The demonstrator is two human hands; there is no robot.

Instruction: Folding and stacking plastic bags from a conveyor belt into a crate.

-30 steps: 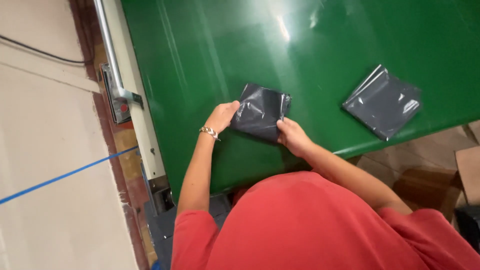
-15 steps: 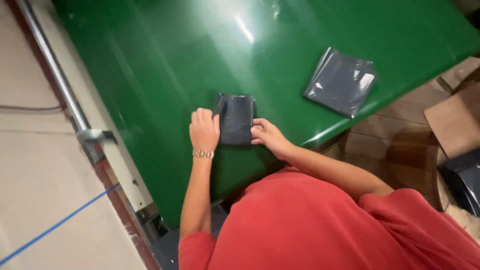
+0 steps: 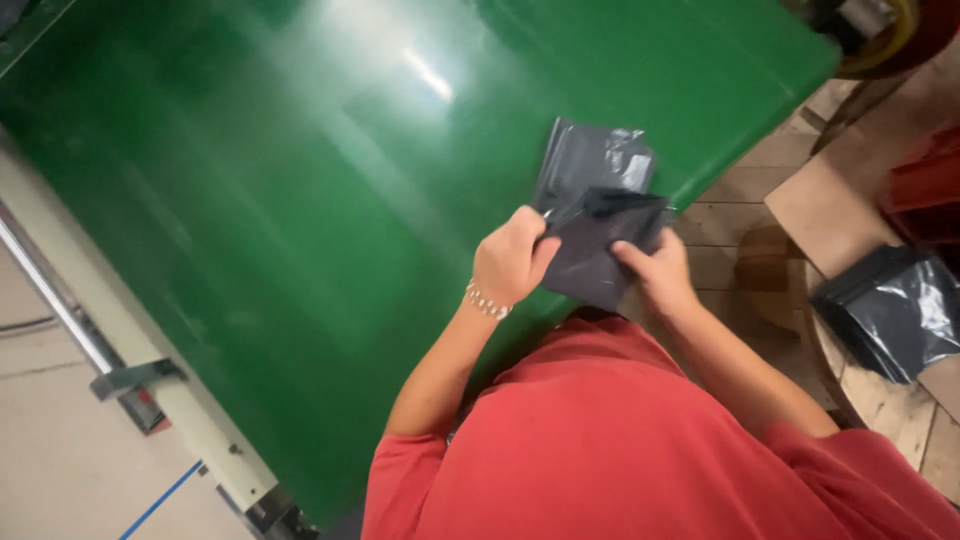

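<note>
A packing or sorting workshop. A wide green conveyor belt (image 3: 300,200) is running past a metal side rail (image 3: 60,300) on the left; grey plastic mailing bags (image 3: 890,310) are lying on a wooden reel (image 3: 880,400) beside cardboard (image 3: 840,190) at right.

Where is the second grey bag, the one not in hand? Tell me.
In the head view the second bag lies on the green table near its right edge, just beyond the held bag and partly under it.

Bright overhead light — white glare streaks the green belt (image 3: 300,200) — with motion blur softening edges.
</note>
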